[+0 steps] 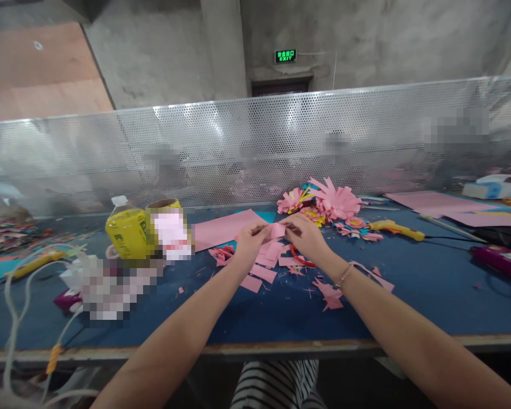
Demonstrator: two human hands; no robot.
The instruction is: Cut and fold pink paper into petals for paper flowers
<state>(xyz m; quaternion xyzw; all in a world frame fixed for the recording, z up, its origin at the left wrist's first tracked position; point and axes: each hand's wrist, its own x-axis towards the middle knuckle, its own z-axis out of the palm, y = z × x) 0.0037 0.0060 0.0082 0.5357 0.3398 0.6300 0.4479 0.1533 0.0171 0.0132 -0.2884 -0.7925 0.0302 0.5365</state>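
Head: pinched hands [252, 237] [305, 232]; paper [276, 230] between

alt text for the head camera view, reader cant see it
A person's left hand and right hand pinch a piece of pink paper above a blue table with pink paper strips. Pink paper flowers and a yellow glue gun lie to the right, a yellow-labelled bottle stands to the left, with a metal screen behind.
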